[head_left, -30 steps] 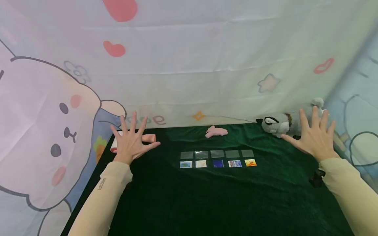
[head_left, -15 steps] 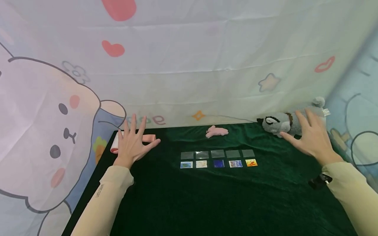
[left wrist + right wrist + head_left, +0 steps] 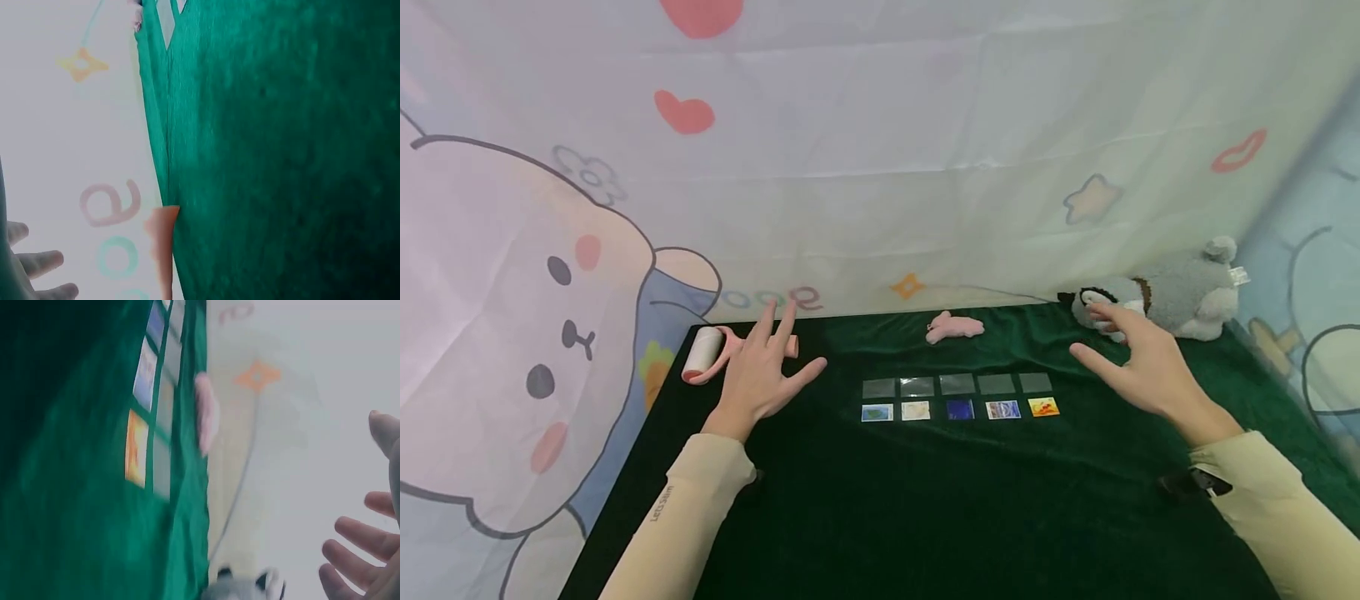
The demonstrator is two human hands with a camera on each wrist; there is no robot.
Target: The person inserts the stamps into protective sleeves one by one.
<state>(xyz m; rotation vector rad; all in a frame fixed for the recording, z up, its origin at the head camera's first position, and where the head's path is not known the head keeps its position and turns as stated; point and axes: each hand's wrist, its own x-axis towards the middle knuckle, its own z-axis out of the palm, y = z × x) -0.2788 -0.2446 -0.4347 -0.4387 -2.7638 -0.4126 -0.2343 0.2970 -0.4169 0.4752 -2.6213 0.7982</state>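
Note:
My left hand (image 3: 758,379) hovers with fingers spread, overlapping the pink handle of a lint roller (image 3: 703,354) in the head view. Over on the other side, my right hand (image 3: 1150,367) is held up with fingers loosely extended, holding nothing, in front of a grey plush toy (image 3: 1180,293). Between the hands lies a row of several small picture cards, among them a blue one (image 3: 960,409) and an orange one (image 3: 1043,407). Just behind them runs a row of clear plastic sleeves (image 3: 957,384). In the right wrist view, the orange card (image 3: 136,449) shows nearest that hand.
A small pink plush (image 3: 955,326) lies near the back edge of the dark green cloth (image 3: 925,517). Behind rises a pale printed curtain (image 3: 865,167) with hearts and a cartoon bear, meeting the table's back and left sides.
Both hands have moved inward, the right farther, shifting left off the grey plush's body. The left has shifted right, uncovering the lint roller's white end. The cards lie as before.

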